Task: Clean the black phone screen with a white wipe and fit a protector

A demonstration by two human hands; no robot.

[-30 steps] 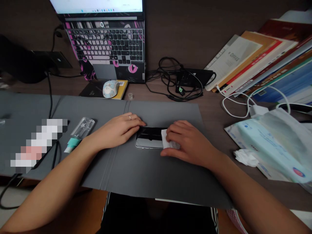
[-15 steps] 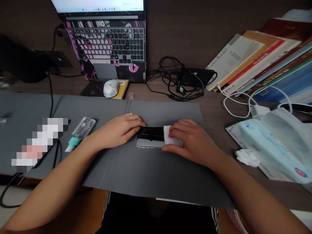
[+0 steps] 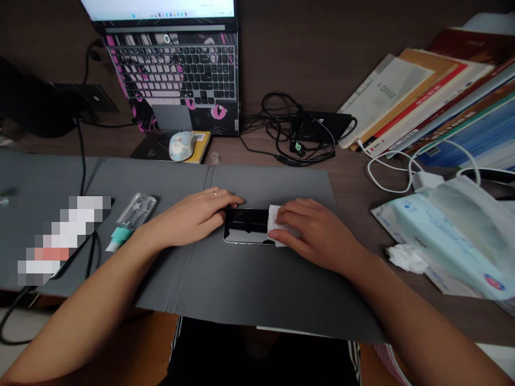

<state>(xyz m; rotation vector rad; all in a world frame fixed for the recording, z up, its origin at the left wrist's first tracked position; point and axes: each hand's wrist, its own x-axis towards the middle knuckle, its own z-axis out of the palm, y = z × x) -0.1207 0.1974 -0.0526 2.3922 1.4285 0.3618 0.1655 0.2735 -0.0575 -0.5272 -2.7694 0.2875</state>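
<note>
A smartphone point(image 3: 246, 230) lies screen up on the grey desk mat point(image 3: 241, 289), its dark glass reflecting light. My left hand point(image 3: 199, 214), with a ring on one finger, is at the phone's left end, fingers bent at its upper corner and the thumb beside its edge. Under the fingers of my right hand point(image 3: 311, 228) a folded white tissue point(image 3: 273, 217) is pressed on the phone's right part, with the thumb on its near side. The phone's right end is hidden by that hand. To the left lies a clear bottle point(image 3: 137, 210) with a teal neck.
At the back stand a laptop point(image 3: 177, 75) and a mouse point(image 3: 182, 146) on a book. Black cables point(image 3: 301, 153) coil right of it. Leaning books point(image 3: 422, 102), a tissue pack point(image 3: 446, 230) and a crumpled tissue point(image 3: 407, 258) are on the right. A pixelated object point(image 3: 64, 236) lies left.
My right thumb has moved up from the phone's near edge onto the tissue. My left thumb has drawn in slightly. The phone stays in place.
</note>
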